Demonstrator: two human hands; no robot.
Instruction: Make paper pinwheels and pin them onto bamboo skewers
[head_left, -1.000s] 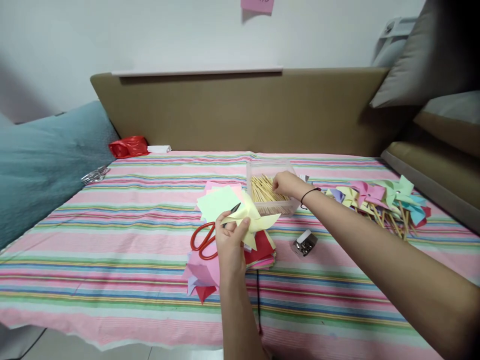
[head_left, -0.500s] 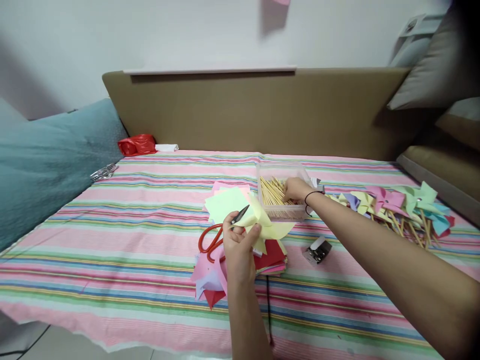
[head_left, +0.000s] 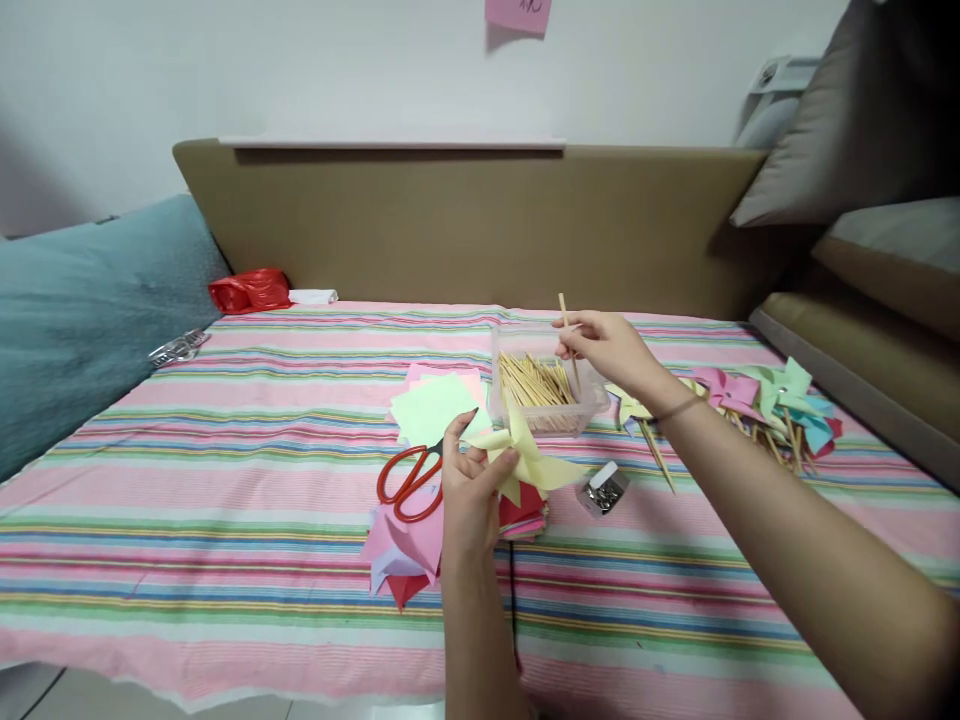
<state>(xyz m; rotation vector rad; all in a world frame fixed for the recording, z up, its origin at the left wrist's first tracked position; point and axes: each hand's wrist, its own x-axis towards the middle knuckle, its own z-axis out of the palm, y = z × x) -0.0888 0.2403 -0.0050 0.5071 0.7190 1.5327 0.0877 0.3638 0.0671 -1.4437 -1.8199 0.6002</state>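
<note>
My left hand [head_left: 474, 485] pinches a pale yellow paper pinwheel [head_left: 534, 460], its folded blades pointing to the right. Above the clear plastic box [head_left: 551, 420], my right hand [head_left: 600, 345] holds one thin wooden stick [head_left: 564, 312] nearly upright between thumb and fingers. Many more wooden sticks [head_left: 534, 382] lie in that box. Red-handled scissors [head_left: 409, 485] rest just left of my left hand, over cut paper pieces [head_left: 405, 545]. Pale green paper sheets [head_left: 433, 408] lie behind them. A small open box of metal pieces [head_left: 602, 490] sits right of the pinwheel.
Finished pinwheels on sticks [head_left: 780, 395] lie at the right, partly behind my right forearm. A red plastic bundle [head_left: 251, 291] and a clear packet [head_left: 178, 348] are at the far left. Grey cushions [head_left: 817, 130] stand at the right, on a striped cloth [head_left: 262, 450] edge.
My right hand has risen out of the box with a wooden stick in its fingers. The left hand still holds the yellow pinwheel. The camera view has shifted slightly right.
</note>
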